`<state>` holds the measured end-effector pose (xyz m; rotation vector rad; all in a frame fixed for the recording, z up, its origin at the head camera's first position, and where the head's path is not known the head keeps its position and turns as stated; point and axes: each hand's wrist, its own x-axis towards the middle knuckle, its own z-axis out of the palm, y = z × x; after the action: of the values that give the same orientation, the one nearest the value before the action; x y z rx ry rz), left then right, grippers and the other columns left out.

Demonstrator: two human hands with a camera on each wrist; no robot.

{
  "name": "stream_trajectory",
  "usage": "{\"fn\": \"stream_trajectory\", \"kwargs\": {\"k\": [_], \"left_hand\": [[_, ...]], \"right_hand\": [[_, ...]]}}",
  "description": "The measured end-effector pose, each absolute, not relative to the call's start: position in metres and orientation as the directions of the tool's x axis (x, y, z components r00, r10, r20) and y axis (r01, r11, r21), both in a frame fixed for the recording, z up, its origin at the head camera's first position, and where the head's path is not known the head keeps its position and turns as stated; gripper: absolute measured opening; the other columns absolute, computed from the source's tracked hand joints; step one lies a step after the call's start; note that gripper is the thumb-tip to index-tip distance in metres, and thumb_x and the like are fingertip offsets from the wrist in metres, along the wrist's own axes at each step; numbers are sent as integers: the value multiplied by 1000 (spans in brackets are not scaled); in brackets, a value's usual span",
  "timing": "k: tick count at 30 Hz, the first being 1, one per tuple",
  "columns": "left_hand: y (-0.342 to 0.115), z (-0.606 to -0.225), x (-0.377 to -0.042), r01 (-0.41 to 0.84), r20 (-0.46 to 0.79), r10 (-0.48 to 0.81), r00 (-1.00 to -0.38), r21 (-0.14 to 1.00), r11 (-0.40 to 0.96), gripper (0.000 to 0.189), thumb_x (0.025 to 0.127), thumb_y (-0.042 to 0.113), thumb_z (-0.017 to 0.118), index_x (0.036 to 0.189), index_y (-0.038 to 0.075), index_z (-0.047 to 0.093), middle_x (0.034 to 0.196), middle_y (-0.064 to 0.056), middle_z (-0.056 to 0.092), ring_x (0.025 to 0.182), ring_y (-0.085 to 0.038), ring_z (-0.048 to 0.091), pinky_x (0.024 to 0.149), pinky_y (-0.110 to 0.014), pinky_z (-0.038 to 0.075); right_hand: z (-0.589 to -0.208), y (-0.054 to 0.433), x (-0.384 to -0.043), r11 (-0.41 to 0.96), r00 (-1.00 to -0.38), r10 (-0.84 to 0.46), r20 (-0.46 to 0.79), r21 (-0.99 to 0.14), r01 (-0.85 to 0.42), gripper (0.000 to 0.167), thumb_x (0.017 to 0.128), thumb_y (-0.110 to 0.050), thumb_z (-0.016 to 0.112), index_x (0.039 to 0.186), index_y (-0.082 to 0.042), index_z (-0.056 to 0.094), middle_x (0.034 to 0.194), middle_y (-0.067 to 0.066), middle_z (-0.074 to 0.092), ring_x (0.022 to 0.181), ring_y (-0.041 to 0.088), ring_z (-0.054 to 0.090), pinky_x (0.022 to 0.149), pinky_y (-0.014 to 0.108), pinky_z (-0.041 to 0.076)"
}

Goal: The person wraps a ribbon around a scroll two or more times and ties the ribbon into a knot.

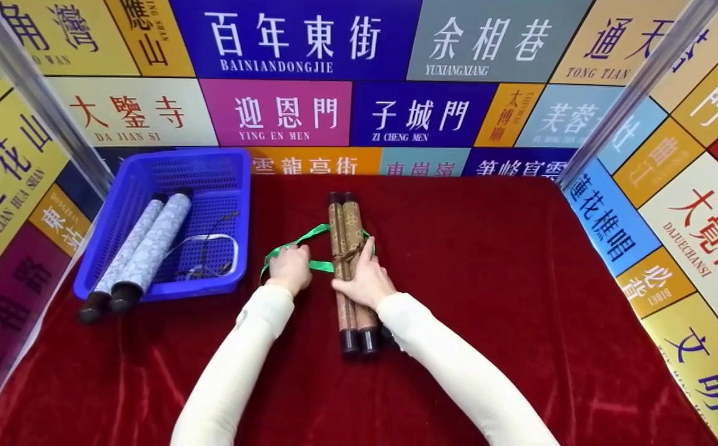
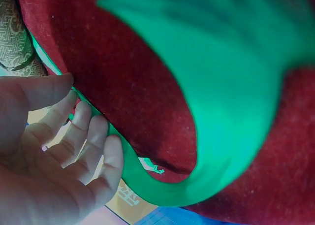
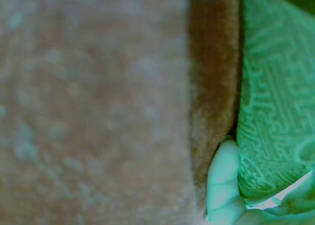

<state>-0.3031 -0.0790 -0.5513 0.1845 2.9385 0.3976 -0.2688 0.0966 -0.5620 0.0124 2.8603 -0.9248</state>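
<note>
Two brown patterned scrolls point(image 1: 350, 303) with dark end knobs lie side by side on the red cloth, a dark cord tied round their middle. My right hand point(image 1: 368, 282) grips them, thumb across the top and fingers along the right side. The right wrist view shows a finger against a patterned scroll point(image 3: 278, 97), tinted green there. Left of the scrolls, my left hand point(image 1: 290, 269) pinches a green ribbon point(image 1: 321, 266) between thumb and forefinger. In the left wrist view the ribbon point(image 2: 221, 116) loops beyond the fingertips, and a scroll point(image 2: 15, 33) shows at the edge.
A blue plastic basket point(image 1: 244, 204) stands at left, with two pale blue patterned rolls point(image 1: 154, 241) leaning over its front rim and a white band point(image 1: 235, 251) inside. A dark knob partly shows under my right wrist. Sign-covered panels point(image 1: 297, 37) enclose the red cloth point(image 1: 489, 260).
</note>
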Motion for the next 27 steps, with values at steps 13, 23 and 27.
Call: {"fn": "stream_trajectory", "kwargs": {"k": [13,23,27], "left_hand": [[-80,-551,-303,83,-135,125,-983,283,956,24,86,7,63,110,5,63,123,-18,64,122,-40,57,99,-56,49],[-83,-552,-302,90,-117,129,-985,288,953,22,86,8,62,109,6,64,121,-17,65,121,-39,58,98,-55,50],[-83,-553,-302,97,-109,134,-985,290,952,25,87,7,59,112,4,61,123,-19,64,121,-41,57,98,-56,50]], "right_hand": [[-560,98,-262,822,-992,-41,-121,-568,35,123,78,-46,72,158,1,-7,143,34,47,108,46,65,95,47,54],[-549,102,-269,819,-958,-45,-285,-559,127,124,84,-67,65,158,3,-5,153,34,38,135,49,47,114,51,41],[-544,113,-284,791,-981,22,-194,-596,135,76,99,-47,47,149,9,31,138,32,54,128,47,53,110,53,43]]}}
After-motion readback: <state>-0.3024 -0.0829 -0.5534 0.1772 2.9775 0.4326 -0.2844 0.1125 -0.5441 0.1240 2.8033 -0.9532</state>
